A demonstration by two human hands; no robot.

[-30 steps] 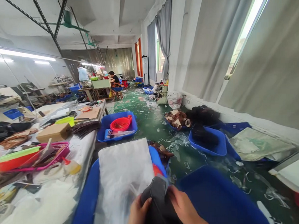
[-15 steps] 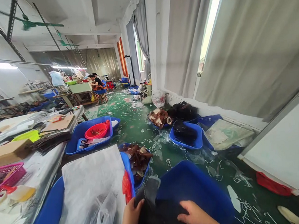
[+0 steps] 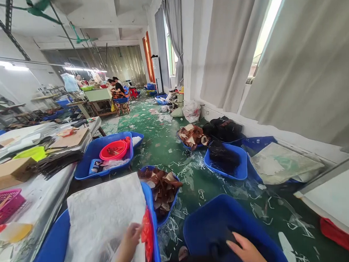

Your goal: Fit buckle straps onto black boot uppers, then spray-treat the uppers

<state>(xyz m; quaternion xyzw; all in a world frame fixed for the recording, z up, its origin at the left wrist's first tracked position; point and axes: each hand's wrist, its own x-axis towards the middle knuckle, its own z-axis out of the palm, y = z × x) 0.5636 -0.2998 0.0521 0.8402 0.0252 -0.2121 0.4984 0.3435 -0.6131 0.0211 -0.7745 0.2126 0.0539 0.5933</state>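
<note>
My right hand [image 3: 249, 250] is at the near side of a deep blue bin [image 3: 204, 212]. Between its thumb and fingers is the edge of a dark, flat piece [image 3: 230, 235], its kind unclear. More black material lies low in the bin, in shadow. My left hand [image 3: 129, 239] hangs over a white sheet [image 3: 105, 204], close to a red plastic bag [image 3: 147, 235]. Its fingers look curled, but motion smears them, and I make out nothing in them. The sheet lies over another blue bin [image 3: 150, 208].
Brown scraps [image 3: 163, 188] fill a blue tub ahead. Further off stand a blue bin with black material [image 3: 225, 156] and one with a red basin [image 3: 114, 149]. A cluttered table [image 3: 54, 188] runs along the left. Thread and plastic litter the green floor. People sit working far back.
My left hand has let go of the black piece with the grey end and moved left over the white sheet. My right hand has shifted right. The view has turned slightly left.
</note>
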